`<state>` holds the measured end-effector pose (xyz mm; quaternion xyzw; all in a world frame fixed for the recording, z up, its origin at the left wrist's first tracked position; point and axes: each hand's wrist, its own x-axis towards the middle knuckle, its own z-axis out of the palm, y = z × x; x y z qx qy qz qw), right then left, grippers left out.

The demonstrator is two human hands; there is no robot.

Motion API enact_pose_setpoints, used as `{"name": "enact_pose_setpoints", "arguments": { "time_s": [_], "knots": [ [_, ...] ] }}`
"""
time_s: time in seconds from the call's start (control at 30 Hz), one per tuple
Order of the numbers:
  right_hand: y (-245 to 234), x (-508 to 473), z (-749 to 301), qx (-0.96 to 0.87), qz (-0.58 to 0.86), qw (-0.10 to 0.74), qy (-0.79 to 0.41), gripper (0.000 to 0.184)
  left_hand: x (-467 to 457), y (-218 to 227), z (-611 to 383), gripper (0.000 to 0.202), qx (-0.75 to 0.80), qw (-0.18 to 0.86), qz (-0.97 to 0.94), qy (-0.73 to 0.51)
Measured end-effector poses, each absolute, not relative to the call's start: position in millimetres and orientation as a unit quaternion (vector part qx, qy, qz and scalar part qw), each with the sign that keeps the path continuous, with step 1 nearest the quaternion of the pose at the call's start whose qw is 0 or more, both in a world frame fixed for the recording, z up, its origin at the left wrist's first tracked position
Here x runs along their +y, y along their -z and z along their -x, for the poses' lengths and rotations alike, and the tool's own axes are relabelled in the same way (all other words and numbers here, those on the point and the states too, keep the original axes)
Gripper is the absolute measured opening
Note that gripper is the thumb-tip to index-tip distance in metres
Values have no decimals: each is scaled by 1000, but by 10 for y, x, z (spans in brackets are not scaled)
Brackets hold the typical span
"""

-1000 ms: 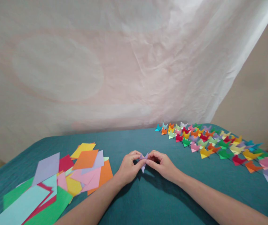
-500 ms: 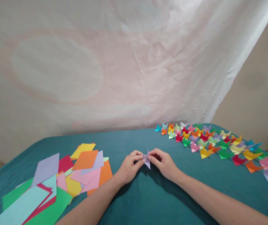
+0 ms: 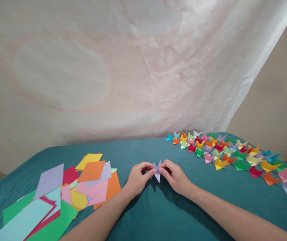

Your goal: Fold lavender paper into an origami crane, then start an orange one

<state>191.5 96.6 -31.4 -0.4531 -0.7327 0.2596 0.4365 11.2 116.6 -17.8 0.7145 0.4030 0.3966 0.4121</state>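
Observation:
A small lilac folded paper piece (image 3: 157, 170) is pinched between both hands just above the teal tablecloth (image 3: 158, 214). My left hand (image 3: 137, 178) grips its left side with thumb and forefinger closed. My right hand (image 3: 174, 175) pinches its right side the same way. Two points of the paper stick up between the fingertips and one point hangs down.
A loose pile of flat coloured paper squares (image 3: 58, 190) lies at the left. Rows of several finished folded paper figures (image 3: 229, 154) in many colours cover the right side of the table. A creased white sheet (image 3: 123, 67) hangs behind.
The lilac piece has been turned and squeezed between the fingertips; its points now stand more upright. Both hands stayed almost in place.

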Motion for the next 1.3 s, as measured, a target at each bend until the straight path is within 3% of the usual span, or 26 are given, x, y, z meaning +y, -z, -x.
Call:
{"name": "enact_pose_setpoints", "arguments": {
  "time_s": [0.4, 1.3],
  "knots": [
    [292, 971, -1908, -747, 423, 453, -243, 8, 1196, 171, -68, 15, 392, 349, -755, -392],
    [296, 998, -1940, -718, 435, 431, -331, 25, 1180, 138, -92, 17, 380, 343, -754, -411]
  ]
}}
